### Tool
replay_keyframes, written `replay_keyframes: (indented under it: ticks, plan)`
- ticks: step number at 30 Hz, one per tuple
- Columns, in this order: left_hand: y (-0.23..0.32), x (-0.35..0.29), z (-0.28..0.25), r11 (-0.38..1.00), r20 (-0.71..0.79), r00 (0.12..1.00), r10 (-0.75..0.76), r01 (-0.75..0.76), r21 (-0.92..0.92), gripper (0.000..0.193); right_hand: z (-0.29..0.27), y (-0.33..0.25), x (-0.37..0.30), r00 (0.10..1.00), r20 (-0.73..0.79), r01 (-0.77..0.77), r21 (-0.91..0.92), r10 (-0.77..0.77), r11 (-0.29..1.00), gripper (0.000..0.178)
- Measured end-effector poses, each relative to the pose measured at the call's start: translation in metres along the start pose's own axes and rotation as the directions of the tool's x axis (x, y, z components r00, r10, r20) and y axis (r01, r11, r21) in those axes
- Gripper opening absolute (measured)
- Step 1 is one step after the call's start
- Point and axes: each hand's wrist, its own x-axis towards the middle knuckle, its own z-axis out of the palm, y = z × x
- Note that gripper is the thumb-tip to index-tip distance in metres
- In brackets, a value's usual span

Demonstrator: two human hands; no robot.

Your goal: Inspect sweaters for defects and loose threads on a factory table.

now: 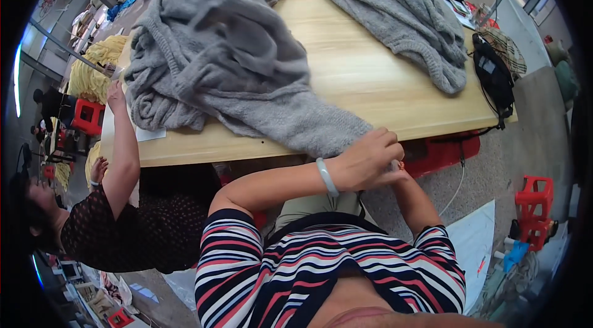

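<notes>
Table [346, 68] is part-covered: larger grey knit [265, 56] is heaped on it, not laid flat; 2nd grey knit [395, 16] is untouched. Work is judged early-stage. By L hand [369, 158], fingers curled in, 1st knit's near end is gripped; R hand [395, 175] mostly hidden, grip can't be told.

The left forearm [281, 184] crosses in front of the torso, elbow bent outward; the left hand [364, 160] is palm-down, its fingers [384, 138] curled. The right forearm [418, 204] angles upward and inward, the right hand [398, 175] mostly hidden behind the left.
</notes>
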Motion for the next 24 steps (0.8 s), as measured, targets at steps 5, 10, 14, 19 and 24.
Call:
replay_keyframes:
  ticks: [5,10,14,19,24]
  plan:
    - [-0.044,0.012,-0.05,0.877,-0.118,0.973,0.198,-0.122,0.464,0.039,-0.049,0.023,-0.064,0.954,0.088,0.218,-0.859,-0.285,0.464,0.057]
    - [-0.17,-0.004,-0.089,0.676,-0.073,0.959,-0.275,0.247,0.695,0.053,-0.059,-0.042,-0.112,0.96,-0.278,-0.162,-0.65,-0.034,0.743,0.037]
    - [-0.209,0.001,-0.076,0.541,-0.235,0.805,-0.544,0.551,0.635,0.047,-0.099,-0.065,-0.167,0.816,-0.548,-0.246,-0.618,-0.185,0.746,0.043]
    - [-0.188,0.044,-0.05,0.79,0.01,0.865,-0.501,0.452,0.413,0.032,-0.189,-0.055,-0.251,0.386,-0.842,-0.092,-0.442,-0.377,0.892,0.035]
    - [-0.139,0.073,-0.036,0.765,0.286,0.71,-0.644,0.612,0.202,0.033,-0.187,-0.052,-0.247,0.404,-0.877,-0.382,-0.42,-0.26,0.823,0.035]
